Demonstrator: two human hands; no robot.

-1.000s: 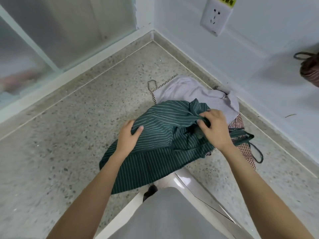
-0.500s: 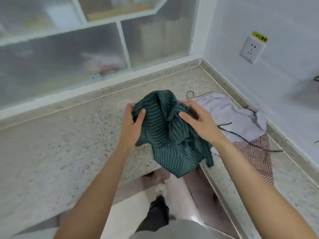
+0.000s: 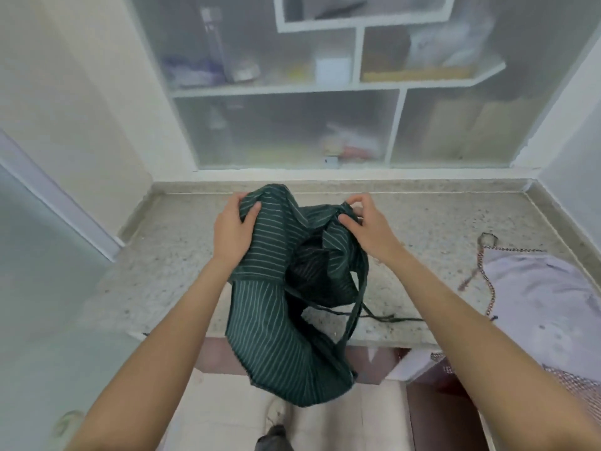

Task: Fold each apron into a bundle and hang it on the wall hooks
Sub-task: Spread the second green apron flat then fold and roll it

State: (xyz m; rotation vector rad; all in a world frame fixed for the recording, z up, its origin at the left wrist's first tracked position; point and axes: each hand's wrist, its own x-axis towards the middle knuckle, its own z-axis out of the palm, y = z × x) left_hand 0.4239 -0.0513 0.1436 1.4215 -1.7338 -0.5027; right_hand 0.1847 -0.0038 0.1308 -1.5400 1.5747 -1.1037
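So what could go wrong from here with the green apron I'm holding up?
1. The green striped apron is held only at its top edge by the left hand and right hand, so the loose lower part could unfold.
2. Its thin ties trail across the counter and might snag or tangle.
3. The pale apron lies close and may be dragged along.

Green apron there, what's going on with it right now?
A person holds the green striped apron up over the stone counter, left hand and right hand each gripping its top edge. It hangs loose and unfolded, its lower part draping past the counter edge, straps trailing. A pale apron lies on the counter to the right.
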